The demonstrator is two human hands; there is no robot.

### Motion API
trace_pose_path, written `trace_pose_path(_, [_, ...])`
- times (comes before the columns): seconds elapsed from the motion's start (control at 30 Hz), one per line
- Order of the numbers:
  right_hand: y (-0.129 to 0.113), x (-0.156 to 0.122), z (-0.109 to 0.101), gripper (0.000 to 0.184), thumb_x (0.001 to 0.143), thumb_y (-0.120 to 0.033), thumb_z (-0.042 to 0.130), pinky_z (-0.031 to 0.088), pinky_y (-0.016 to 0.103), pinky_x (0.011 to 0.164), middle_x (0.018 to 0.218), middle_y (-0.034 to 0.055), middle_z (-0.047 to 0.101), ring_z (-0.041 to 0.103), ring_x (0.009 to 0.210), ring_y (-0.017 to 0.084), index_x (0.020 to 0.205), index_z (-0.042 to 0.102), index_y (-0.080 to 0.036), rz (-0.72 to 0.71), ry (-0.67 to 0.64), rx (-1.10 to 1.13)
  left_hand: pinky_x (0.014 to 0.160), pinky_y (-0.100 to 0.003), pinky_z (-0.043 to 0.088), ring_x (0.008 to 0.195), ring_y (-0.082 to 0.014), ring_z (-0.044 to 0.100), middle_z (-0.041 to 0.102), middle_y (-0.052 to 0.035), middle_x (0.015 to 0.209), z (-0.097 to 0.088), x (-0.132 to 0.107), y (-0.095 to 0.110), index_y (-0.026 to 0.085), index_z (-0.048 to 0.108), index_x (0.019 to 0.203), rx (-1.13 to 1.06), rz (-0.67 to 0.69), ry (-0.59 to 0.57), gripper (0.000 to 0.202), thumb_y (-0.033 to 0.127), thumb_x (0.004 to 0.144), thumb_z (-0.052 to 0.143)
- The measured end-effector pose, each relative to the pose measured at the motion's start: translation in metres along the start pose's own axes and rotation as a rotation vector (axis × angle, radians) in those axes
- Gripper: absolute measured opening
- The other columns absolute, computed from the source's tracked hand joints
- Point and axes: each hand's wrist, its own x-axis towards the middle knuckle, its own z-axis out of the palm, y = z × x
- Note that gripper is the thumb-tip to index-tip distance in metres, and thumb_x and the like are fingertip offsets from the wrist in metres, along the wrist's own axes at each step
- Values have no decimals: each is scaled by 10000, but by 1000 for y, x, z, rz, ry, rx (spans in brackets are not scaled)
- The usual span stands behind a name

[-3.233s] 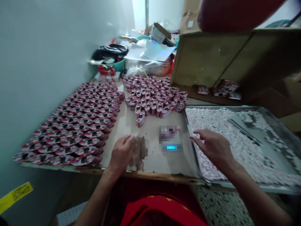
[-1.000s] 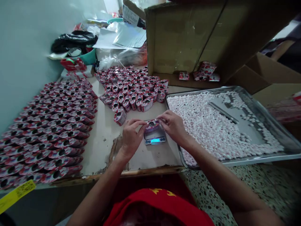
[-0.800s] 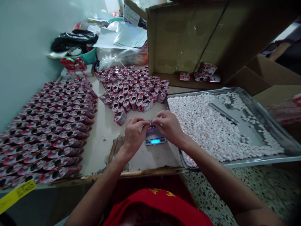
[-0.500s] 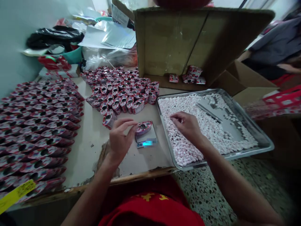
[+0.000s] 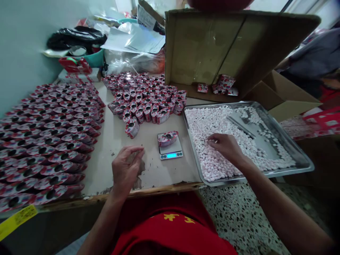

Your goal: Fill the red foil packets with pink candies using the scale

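Observation:
A small printed red-and-white pack (image 5: 168,139) with a round hole in its top stands on a pocket digital scale (image 5: 171,155), whose display glows blue. My left hand (image 5: 126,170) hovers over the table left of the scale, apart from the pack, its fingers loosely stretched out and holding nothing. Over the metal tray (image 5: 255,174) is my right hand (image 5: 227,147), fingers curled in a pinch just above the small white candy-like pieces (image 5: 212,163). Whether anything is between those fingertips is too small to see.
Rows of similar packs (image 5: 53,141) cover the table's left side; a looser group (image 5: 146,102) stands behind the scale. A metal bar (image 5: 241,127) lies in the tray. Behind stands a large cardboard box (image 5: 196,46) with several packs inside. A person (image 5: 316,56) is at far right.
My left hand has let go of the pack on the scale and drawn back to the left. My right hand stays over the white pieces, slightly lower. The view has shifted a little.

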Motion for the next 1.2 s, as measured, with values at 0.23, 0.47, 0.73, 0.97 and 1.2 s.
trace_pose_path(0.23, [2,-5,-2,378,748,-519,797,384,279,540,594,1,634,533,530,145,850,786,-155,133,41,514,960,-365,554,1000,-222,717,759,-43,1049,8,-1,5,238,786,1119,26,102,-91,202,327,949,721])
trace_pose_path(0.47, [-49,11,-11,357,658,-464,887,440,276,575,634,13,669,564,574,138,823,797,-160,67,-151,625,1001,-399,570,1064,-240,740,781,-65,1137,17,-7,-16,246,759,1195,-157,-209,-168,355,425,889,784])
trace_pose_path(0.73, [-144,47,-3,276,623,-359,904,471,261,556,628,30,703,599,557,136,787,800,-163,-69,-349,677,1018,-412,581,1089,-240,747,774,-73,1178,24,3,-7,245,695,1296,-204,-179,-211,452,339,864,788])
trace_pose_path(0.97, [-172,58,22,131,682,-249,856,409,248,529,591,2,690,573,539,128,788,846,-172,-107,-318,407,1024,-393,577,1117,-230,735,763,-64,1235,19,18,-10,240,701,1282,-172,-115,-292,409,260,881,781])
trace_pose_path(1.2, [-169,53,35,199,672,-244,900,421,252,562,623,-4,703,605,578,134,851,849,-173,-206,-210,248,993,-377,579,1105,-236,739,767,-67,1190,13,18,-17,224,718,1245,-145,-102,-302,405,203,849,802])
